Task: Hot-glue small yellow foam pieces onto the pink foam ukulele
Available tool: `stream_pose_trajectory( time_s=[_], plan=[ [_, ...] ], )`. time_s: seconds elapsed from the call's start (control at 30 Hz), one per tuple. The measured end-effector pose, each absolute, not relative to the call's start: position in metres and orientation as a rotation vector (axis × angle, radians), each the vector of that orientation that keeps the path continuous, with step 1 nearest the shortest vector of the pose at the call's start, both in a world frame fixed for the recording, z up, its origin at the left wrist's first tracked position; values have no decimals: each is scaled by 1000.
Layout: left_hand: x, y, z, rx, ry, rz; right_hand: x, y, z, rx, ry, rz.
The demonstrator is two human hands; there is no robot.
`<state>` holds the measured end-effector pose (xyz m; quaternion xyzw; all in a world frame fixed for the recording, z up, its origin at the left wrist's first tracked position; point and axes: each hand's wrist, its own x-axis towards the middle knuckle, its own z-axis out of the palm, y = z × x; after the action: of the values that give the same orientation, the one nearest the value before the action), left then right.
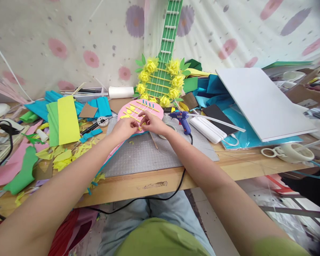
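A pink craft-paper guitar (121, 112) with a blue edge lies on the grey cutting mat (149, 160); its narrow part runs toward me under my left forearm. Thin yellow strips, white strings, small blue pieces and yellow petal-like pieces sit on its rounded end. My left hand (126, 127) and my right hand (152, 123) meet over the near side of that end. Both have fingers pinched close together, and whatever lies between the fingertips is too small to make out. Just right of my right hand is a roll of tape (171, 127), partly covered by my wrist.
A green guitar (167, 46) with yellow paper flowers leans against the curtain. Right of my hands lie a blue glue gun (183, 121), its cord crossing the table edge, a white power strip (208, 129) and a white board (266, 103). Yellow crepe paper (68, 119) and scraps cover the left.
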<state>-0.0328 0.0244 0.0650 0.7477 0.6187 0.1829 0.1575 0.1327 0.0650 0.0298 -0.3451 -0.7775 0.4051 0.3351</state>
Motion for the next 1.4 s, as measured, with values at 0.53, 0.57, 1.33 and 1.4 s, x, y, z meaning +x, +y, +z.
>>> stream_pose_trajectory(
  time_s=[0.53,0.57,1.33,1.4],
  plan=[
    [-26,26,63,2063,1831,532,132,67,29,-869,-2021,1067],
    [-26,25,63,2055,1829,540,132,67,29,-868,-2027,1057],
    [-24,26,57,1952,1778,602,129,56,18,-904,-2065,789],
    [-24,26,60,1906,1795,580,128,56,18,-918,-2062,780]
  ],
)
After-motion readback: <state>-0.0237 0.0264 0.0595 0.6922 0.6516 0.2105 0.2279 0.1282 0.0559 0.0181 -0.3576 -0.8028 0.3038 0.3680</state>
